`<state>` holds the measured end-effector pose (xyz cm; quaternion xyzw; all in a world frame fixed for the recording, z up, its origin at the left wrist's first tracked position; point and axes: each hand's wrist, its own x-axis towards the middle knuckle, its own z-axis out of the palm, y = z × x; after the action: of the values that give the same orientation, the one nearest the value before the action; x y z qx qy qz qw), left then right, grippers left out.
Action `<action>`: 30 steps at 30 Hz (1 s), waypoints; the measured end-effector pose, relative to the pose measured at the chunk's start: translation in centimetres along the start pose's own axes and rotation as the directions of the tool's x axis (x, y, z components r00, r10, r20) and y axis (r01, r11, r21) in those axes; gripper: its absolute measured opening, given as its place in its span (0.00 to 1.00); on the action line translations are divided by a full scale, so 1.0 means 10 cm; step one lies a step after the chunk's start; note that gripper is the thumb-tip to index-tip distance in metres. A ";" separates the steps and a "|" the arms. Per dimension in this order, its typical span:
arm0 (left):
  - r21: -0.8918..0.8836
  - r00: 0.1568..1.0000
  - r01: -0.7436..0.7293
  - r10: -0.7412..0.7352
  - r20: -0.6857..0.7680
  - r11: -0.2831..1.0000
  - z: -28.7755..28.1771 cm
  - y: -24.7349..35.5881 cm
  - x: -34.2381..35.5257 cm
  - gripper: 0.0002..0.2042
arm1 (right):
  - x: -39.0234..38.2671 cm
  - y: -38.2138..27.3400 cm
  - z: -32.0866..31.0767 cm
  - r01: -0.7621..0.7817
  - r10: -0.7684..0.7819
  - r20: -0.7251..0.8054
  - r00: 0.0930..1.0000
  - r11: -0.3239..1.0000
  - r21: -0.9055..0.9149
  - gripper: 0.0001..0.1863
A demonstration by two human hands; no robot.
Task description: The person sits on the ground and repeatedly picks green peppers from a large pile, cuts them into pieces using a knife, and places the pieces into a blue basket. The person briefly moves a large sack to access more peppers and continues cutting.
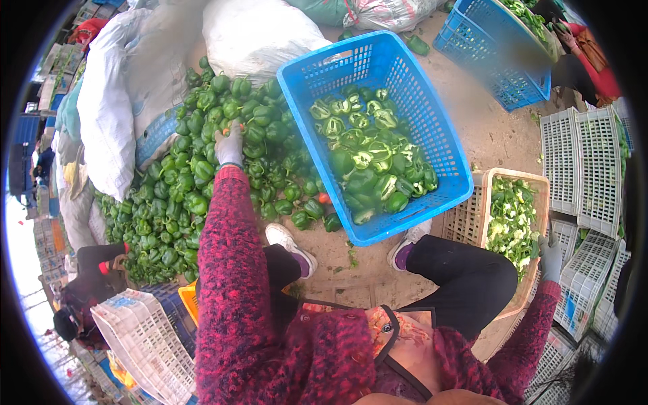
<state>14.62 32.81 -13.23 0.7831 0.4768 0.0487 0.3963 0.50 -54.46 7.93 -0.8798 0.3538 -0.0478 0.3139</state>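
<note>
My left hand, in a pale glove, reaches into a big heap of green bell peppers on the ground. Its thumb and finger close around a pepper with a reddish patch; the hand partly hides it. At the right, my gloved right hand is beside the rim of a beige crate holding pale green pepper cores and scraps. Its fingers are spread, and I see nothing in them. Between my hands, a blue plastic crate stands tilted, with cut, hollowed pepper pieces in it.
White sacks lie behind and left of the heap. Another blue crate stands at the far right, near another person's red sleeve. White crates are stacked at the right; one more stands at the lower left, near another person.
</note>
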 end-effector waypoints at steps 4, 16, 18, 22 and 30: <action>0.110 0.992 -0.126 0.124 0.031 0.986 0.31 -0.36 0.73 0.39 | -0.57 -0.28 -0.09 -0.005 0.009 0.112 0.994 0.999 -0.040 0.35; -0.749 0.229 -0.583 0.948 0.220 0.314 0.04 1.89 -2.75 0.31 | -2.16 -1.43 0.26 -0.074 -0.398 0.344 0.851 0.557 0.827 0.50; -0.800 -0.027 -0.438 0.883 0.469 0.411 0.09 1.92 -4.08 0.37 | -2.32 -1.32 0.13 -0.226 -0.417 0.486 0.768 0.533 0.815 0.56; -0.858 -0.511 -0.465 0.725 0.462 0.218 -0.02 1.82 -6.26 0.43 | -2.79 -0.52 -0.57 -0.013 -0.532 0.219 0.818 0.365 0.931 0.56; -0.910 -0.830 -0.384 0.489 0.267 -0.156 0.14 1.59 -8.08 0.35 | -3.63 1.92 -1.27 0.013 0.159 0.024 0.987 -0.230 0.973 0.19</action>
<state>-17.19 -35.18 20.78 0.5976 -0.6902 -0.1198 0.3901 -41.84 -47.95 11.78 -0.2747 0.2506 -0.3362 0.8653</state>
